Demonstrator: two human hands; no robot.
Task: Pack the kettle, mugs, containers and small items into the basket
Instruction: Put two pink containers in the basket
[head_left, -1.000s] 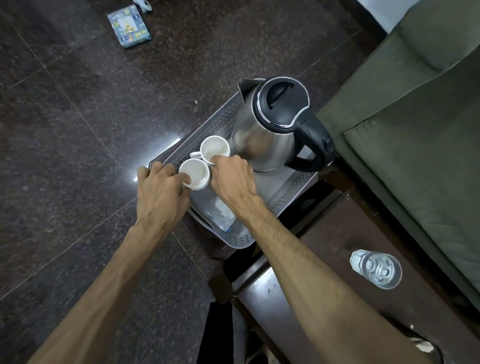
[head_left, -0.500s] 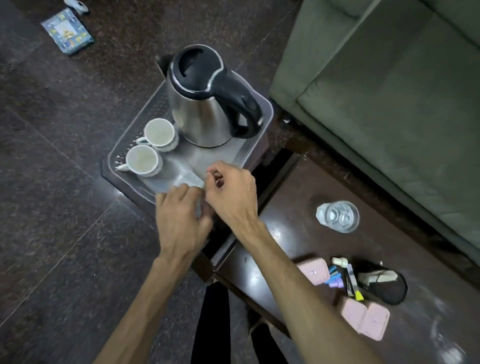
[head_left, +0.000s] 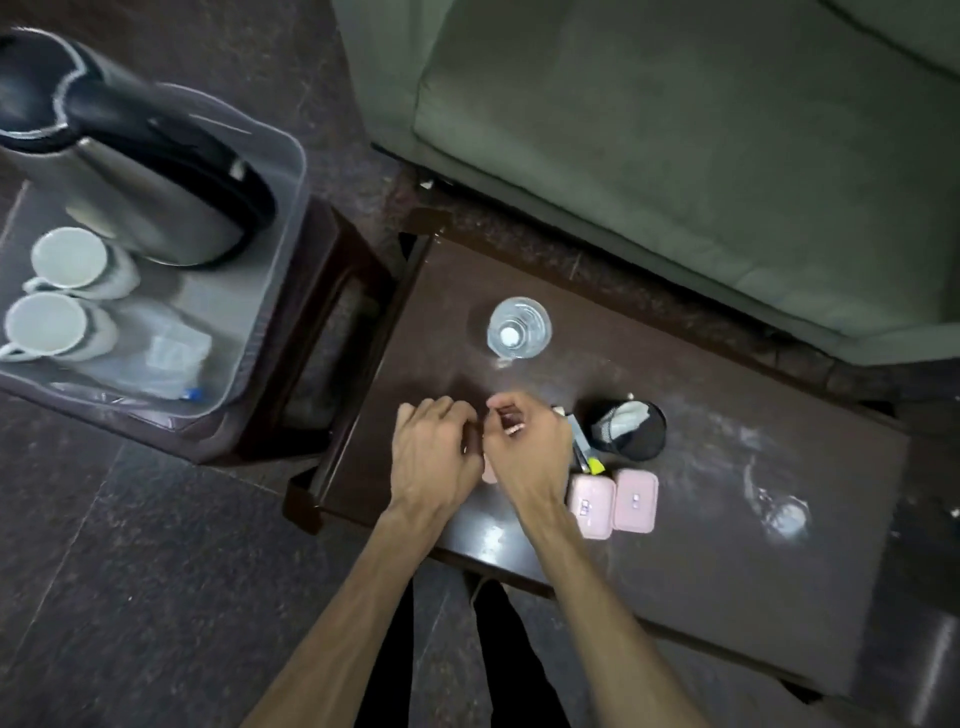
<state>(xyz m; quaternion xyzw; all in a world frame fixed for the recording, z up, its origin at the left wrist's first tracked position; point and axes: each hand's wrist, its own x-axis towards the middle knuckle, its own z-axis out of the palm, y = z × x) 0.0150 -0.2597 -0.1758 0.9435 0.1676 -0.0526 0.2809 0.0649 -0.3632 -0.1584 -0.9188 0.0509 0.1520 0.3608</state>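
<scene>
Basket (head_left: 270, 291) sits far left with kettle (head_left: 150, 171) and mugs (head_left: 57, 291) inside; your hands, left (head_left: 434, 457) and right (head_left: 524, 449), hover curled over the bench's (head_left: 727, 545) small items, grip unclear; gather the pink containers (head_left: 613, 501) squarely, one per hand.

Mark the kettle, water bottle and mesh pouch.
kettle (head_left: 150, 208): head view, steel body.
water bottle (head_left: 518, 328): head view, top beside the cap.
mesh pouch (head_left: 631, 431): head view, black mesh side.

The kettle (head_left: 150, 202) looked brushed metal with a glossy black plastic lid. The basket (head_left: 270, 291) was translucent grey plastic, the mugs (head_left: 67, 257) smooth white ceramic, the table (head_left: 675, 545) dark polished wood, the sofa (head_left: 675, 156) matt green cloth.
</scene>
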